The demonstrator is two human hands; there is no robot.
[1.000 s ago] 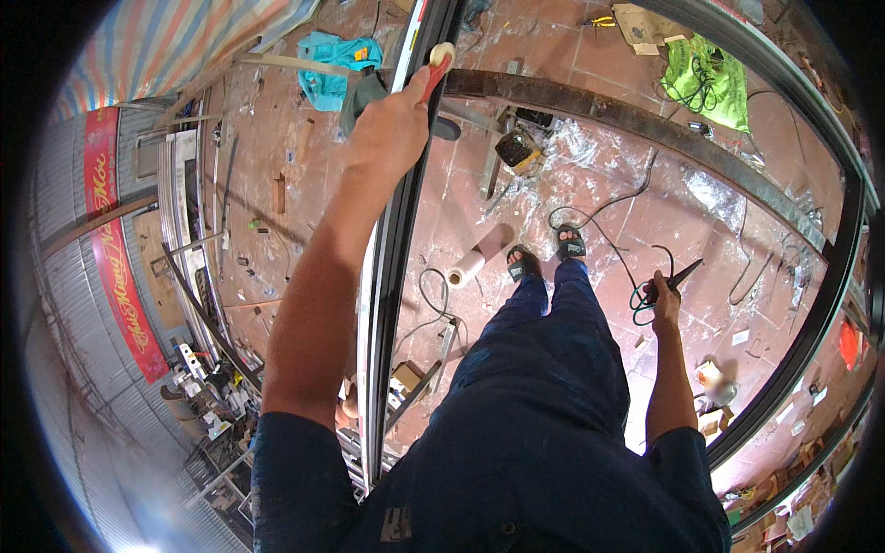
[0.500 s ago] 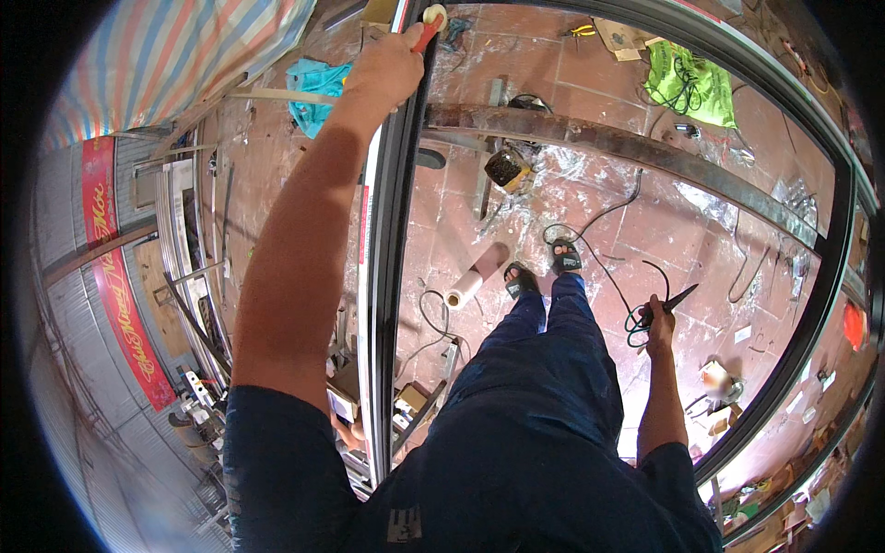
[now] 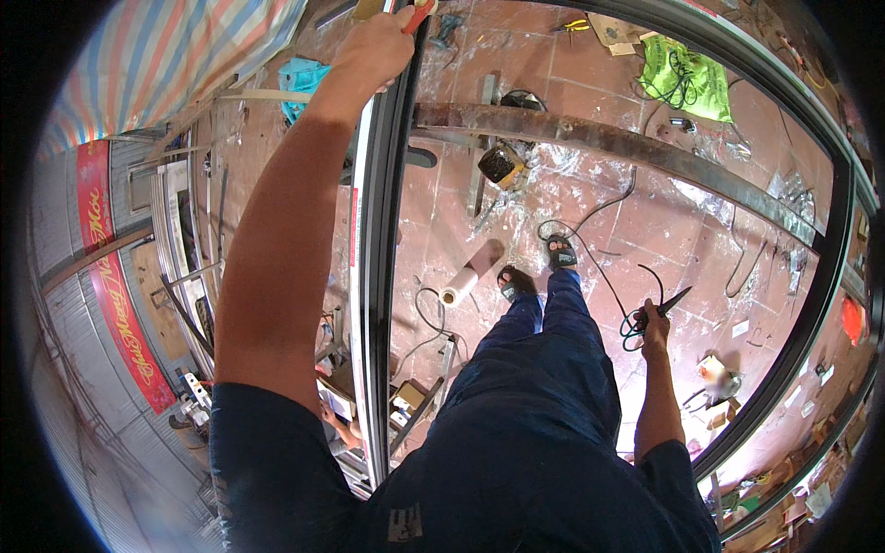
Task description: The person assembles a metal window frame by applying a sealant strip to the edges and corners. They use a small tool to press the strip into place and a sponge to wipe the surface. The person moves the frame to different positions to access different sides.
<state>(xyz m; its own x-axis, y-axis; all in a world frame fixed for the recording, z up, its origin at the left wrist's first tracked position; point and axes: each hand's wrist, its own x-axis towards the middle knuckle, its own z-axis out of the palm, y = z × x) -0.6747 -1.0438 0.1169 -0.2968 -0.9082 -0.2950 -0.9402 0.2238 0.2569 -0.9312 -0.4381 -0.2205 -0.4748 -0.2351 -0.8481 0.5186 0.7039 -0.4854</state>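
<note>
Tiles (image 3: pixel 516 55) beneath, our left hand (image 3: pixel 376 48) gripped a red handle (image 3: pixel 418 17), our right hand (image 3: pixel 655 328) a pointed tool (image 3: pixel 677 299); steady pressure seemed best.

Red tool handle (image 3: pixel 420 16), black frame (image 3: pixel 377 276)

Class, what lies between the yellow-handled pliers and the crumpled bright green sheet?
In the head view, a flat brown cardboard piece lies between the pliers and the sheet.
</note>
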